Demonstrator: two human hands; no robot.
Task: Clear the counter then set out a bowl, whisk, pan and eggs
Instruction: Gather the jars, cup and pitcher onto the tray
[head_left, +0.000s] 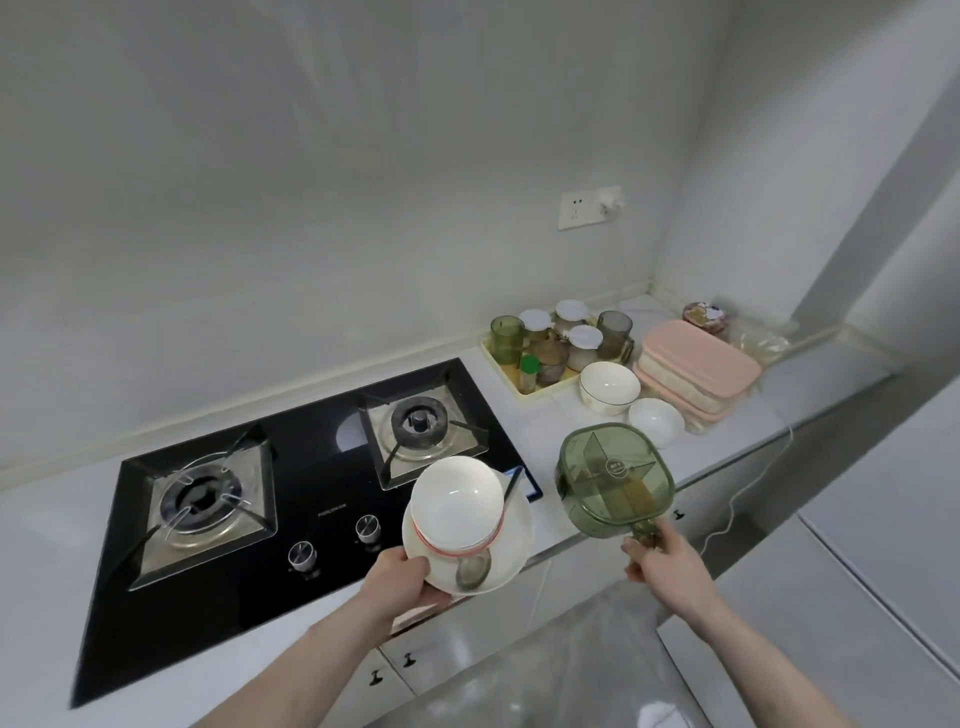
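My left hand (397, 579) grips the near rim of a white plate (514, 540), held above the counter's front edge. On the plate rests a white bowl (457, 501) with a thin red band, tilted toward me, and a metal spoon (472, 569). My right hand (667, 564) holds the short handle of a green see-through divided container (615, 478), lifted over the white counter (540, 426). Two more white bowls stand on the counter: a larger one (609, 387) and a smaller one (655, 422).
A black two-burner gas hob (311, 488) fills the counter's left. At the back right a yellow tray (511, 382) carries several jars and cups, beside stacked pink-lidded boxes (696, 366). A white cable (737, 499) hangs over the front edge.
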